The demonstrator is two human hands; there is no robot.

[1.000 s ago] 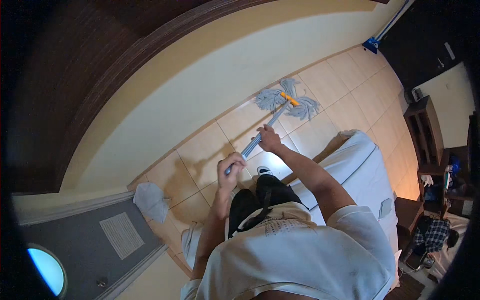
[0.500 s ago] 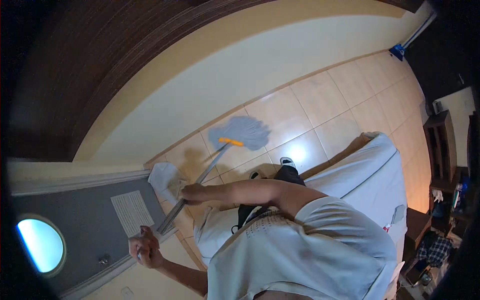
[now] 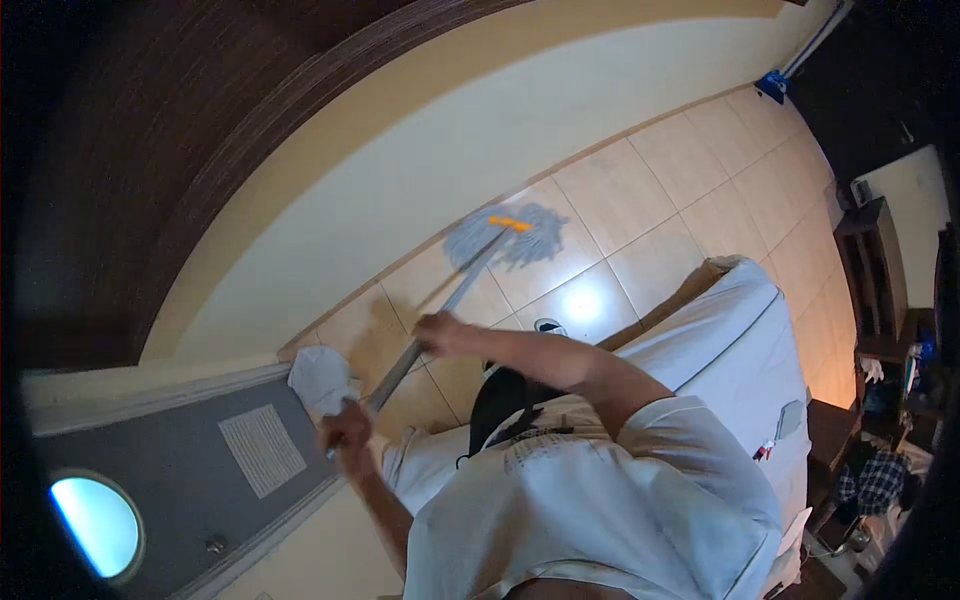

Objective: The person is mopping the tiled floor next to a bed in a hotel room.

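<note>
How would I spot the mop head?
Find the long pale wall, then the tan tiled floor along its base. There, at the far end of the grey pole, is the mop head, set apart by shaggy grey strands and a bright orange bar.

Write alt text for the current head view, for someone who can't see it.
A person's bare left hand and right hand grip the long grey handle of a grey string mop with an orange clamp, on beige floor tiles beside a cream wall. A white-covered bed stands rightward.
</note>
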